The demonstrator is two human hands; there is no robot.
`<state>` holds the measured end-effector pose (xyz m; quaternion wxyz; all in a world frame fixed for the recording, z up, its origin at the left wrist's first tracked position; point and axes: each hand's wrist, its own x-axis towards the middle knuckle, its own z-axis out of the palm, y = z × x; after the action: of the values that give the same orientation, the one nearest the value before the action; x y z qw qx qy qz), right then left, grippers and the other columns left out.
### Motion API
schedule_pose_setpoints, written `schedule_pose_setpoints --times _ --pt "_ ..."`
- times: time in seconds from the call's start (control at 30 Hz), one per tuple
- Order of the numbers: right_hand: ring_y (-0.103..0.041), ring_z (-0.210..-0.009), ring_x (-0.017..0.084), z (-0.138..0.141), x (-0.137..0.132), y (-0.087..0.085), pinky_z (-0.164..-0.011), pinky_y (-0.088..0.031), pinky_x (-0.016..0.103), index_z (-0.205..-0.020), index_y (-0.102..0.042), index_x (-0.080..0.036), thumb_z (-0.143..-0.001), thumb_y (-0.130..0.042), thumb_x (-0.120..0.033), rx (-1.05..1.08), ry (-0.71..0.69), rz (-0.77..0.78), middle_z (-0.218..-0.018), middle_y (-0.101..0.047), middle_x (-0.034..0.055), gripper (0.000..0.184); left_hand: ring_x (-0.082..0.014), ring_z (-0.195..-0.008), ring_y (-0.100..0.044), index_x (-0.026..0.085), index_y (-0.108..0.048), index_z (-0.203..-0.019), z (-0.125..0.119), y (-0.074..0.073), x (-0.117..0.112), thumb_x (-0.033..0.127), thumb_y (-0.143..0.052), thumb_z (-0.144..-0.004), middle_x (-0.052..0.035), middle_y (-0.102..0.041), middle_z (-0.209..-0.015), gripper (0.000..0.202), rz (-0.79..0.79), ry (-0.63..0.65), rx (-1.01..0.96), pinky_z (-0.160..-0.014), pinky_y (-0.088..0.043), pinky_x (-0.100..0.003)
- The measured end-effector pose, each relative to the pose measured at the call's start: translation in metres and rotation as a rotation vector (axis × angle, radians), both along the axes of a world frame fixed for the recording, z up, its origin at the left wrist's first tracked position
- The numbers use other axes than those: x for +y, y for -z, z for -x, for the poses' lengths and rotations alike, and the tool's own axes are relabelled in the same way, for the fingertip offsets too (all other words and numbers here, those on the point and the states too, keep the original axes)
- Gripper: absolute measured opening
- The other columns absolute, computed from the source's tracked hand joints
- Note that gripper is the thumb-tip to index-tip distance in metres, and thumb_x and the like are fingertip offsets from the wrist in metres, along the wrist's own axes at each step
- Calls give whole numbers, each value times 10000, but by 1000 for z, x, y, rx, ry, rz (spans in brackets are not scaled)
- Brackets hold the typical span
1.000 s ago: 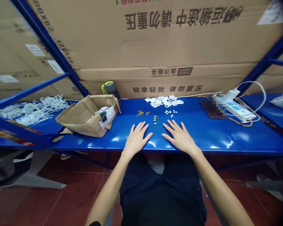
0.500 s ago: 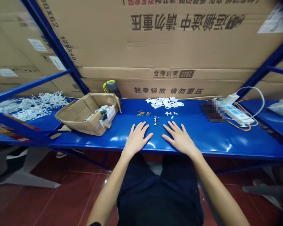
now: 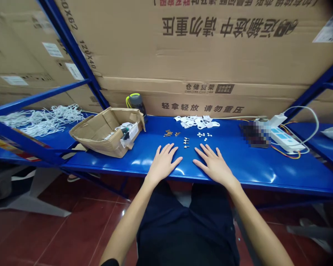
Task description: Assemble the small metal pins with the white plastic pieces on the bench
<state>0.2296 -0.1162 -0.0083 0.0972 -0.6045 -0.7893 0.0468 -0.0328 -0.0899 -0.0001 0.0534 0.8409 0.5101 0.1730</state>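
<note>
The person's left hand (image 3: 163, 161) and right hand (image 3: 215, 163) are resting palm down on the glossy blue metal desk (image 3: 244, 170), both released, their fingers fanned out. Just beyond the gap between them, three little pins (image 3: 186, 142) with pale heads and thin metallic shanks are lying in a short column. Past the left fingertips, slim brass-coloured pieces (image 3: 168, 133) are sitting in a loose cluster, a smaller cluster (image 3: 177, 134) beside them. Past the right fingertips, tiny round white bits (image 3: 201, 135) are lying scattered. Behind these, smooth white pieces (image 3: 197, 122), flat and pierced with rounded holes, are overlapping in a heap. Over on the left, a creased, sagging cardboard box (image 3: 96, 142) is holding a jumble of white and dark bits, while a grey cylinder (image 3: 137, 102) with a yellow-green loop is standing behind it.
</note>
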Motion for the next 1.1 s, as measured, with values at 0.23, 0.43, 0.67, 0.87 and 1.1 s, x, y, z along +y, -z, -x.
schedule_pose_setpoints --times 0.23,0.43,0.67,0.87,1.1 --pt "-176 -1668 336 2 1 0 -1348 -154 614 -1706 -353 -202 -1079 -242 -719 -39 -27 4 -1782 -240 128 820 -322 -1601 -379 236 -568 -1552 -2 -3 -2 553 -445 -1099 -102 -469 -1687 567 22 -13 10 -1339 -241 -610" --pt "-127 -1676 301 26 24 3 -1370 -147 502 -1725 -208 -55 -1084 -216 -698 19 -46 30 -1786 -171 187 908 -290 -1621 -347 225 -421 -1642 1 -2 -2 571 -449 -1097 -122 -413 -1719 646 12 -1 -29 -1347 -231 -589" --pt "-79 -1681 312 59 67 0 -1366 -110 524 -1724 -165 -24 -1088 -235 -669 51 -133 41 -1793 -83 201 908 -302 -1669 -219 224 -138 -1731 4 0 1 609 -441 -1089 -181 -238 -1782 808 -60 -28 -235 -1346 -231 -580" --pt "-102 -1683 299 94 67 -5 -1354 -59 598 -1728 -189 -70 -1108 -193 -599 45 -296 59 -1794 -119 175 815 -293 -1673 -204 216 -80 -1732 8 0 3 590 -423 -1097 -191 -206 -1785 813 -160 -127 -471 -1354 -254 -536" --pt "-87 -1687 308 178 77 2 -1343 -61 645 -1734 -226 -192 -1072 -434 -307 -75 -476 -18 -1811 -113 131 704 -301 -1649 -267 233 -165 -1705 14 2 6 550 -461 -1092 -180 -277 -1756 751 -253 -185 -512 -1347 -275 -553"
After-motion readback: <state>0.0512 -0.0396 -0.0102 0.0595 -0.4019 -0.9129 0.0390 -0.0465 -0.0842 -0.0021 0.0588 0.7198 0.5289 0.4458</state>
